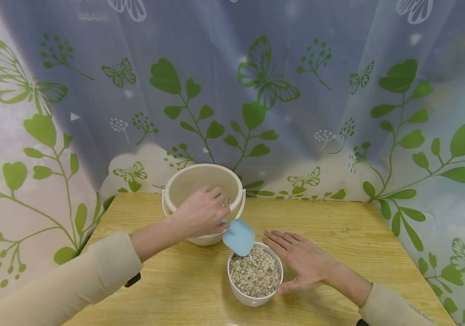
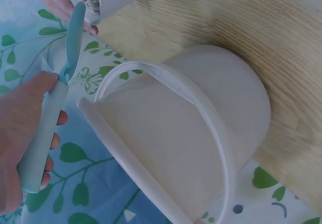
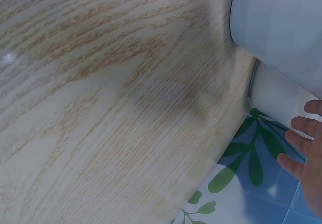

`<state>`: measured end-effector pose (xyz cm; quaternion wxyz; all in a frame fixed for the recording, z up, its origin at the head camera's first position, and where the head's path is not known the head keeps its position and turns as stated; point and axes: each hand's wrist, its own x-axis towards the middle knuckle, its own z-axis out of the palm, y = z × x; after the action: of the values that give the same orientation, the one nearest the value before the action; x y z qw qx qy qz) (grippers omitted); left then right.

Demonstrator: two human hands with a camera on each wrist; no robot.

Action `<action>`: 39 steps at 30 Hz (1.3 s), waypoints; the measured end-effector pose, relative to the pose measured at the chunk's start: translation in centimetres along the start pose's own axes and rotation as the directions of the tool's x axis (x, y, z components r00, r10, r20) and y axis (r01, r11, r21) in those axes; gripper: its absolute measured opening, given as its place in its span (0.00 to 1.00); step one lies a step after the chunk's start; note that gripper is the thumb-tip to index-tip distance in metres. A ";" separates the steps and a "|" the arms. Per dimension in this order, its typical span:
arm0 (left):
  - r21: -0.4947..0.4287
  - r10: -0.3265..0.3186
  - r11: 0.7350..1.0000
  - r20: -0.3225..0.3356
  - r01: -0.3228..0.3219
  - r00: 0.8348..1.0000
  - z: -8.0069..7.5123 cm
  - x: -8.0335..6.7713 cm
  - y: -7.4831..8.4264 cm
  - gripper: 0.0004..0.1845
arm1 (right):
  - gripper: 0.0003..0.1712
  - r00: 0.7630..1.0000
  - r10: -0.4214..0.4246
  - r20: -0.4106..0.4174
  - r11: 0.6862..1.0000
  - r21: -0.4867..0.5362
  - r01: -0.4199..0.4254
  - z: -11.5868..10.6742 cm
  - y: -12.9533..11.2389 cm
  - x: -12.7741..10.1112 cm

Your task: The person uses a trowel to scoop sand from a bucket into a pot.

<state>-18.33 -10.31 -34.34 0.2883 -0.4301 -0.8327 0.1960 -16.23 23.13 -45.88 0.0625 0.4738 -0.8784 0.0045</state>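
Observation:
My left hand (image 1: 201,210) grips the handle of a light blue scoop (image 2: 45,133), with the thumb lying along it. The hand is over the near rim of a cream bucket (image 1: 203,171), and the scoop's blade hangs over the far edge of a white bowl (image 1: 252,300). Small beige and grey gravel (image 1: 256,274) fills the bowl nearly to its rim. My right hand (image 1: 303,260) lies at the bowl's right side, palm down, fingers stretched out and holding nothing. Whether it touches the bowl I cannot tell. A little gravel shows inside the bucket.
Bowl and bucket stand on a wood-grain table (image 1: 330,217), the bucket near the back edge behind the bowl. The bucket's white carrying handle (image 2: 214,118) hangs down. A curtain (image 1: 216,90) with green leaves and butterflies hangs behind and around the table.

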 end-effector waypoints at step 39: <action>-0.222 -0.213 0.957 -0.089 0.189 0.973 2.6 -4.7 -1.5 0.21 | 0.67 0.999 -0.015 -0.048 1.000 -0.001 0.015 -0.7 -0.1 0.5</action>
<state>-18.72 -15.21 -36.92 0.3053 -0.3820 -0.8708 0.0512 -16.38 22.71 -45.14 0.0838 0.4799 -0.8732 0.0149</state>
